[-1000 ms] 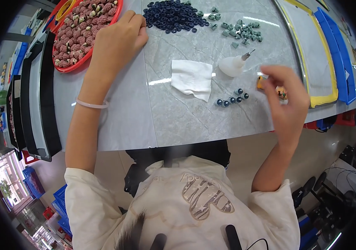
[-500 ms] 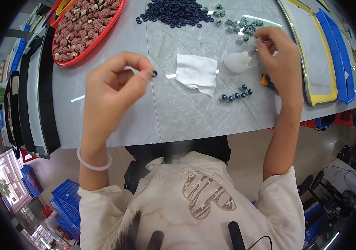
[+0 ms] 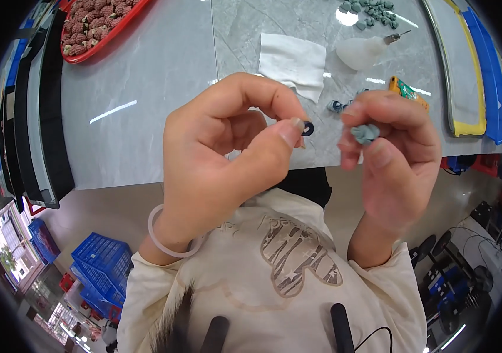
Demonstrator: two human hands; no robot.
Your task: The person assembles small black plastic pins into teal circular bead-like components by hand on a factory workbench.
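Between thumb and forefinger my left hand [image 3: 233, 147] pinches a small dark ring [image 3: 308, 129]. Close by on the right, my right hand [image 3: 401, 153] grips a small grey-green moulded piece [image 3: 365, 134] in its fingertips; this hand is slightly blurred. The ring and the piece are apart, both held above the table's near edge. Behind my hands a white cloth [image 3: 292, 59] lies on the table, partly covered by my left fingers. Some small blue-grey assembled pieces [image 3: 337, 106] show beside my right fingers, mostly hidden.
A white squeeze bottle [image 3: 360, 54] with a needle tip lies past the cloth, near loose grey-green pieces [image 3: 374, 12]. An orange and green packet [image 3: 408, 93] sits behind my right hand. A red tray [image 3: 107, 40] of pinkish bumpy pieces is far left; a yellow-edged frame [image 3: 468, 126] stands right.
My right hand has come back toward me from the bottle and loose pieces, now holding a grey-green piece. My left hand has moved right with the ring. The view has shifted nearer my body.
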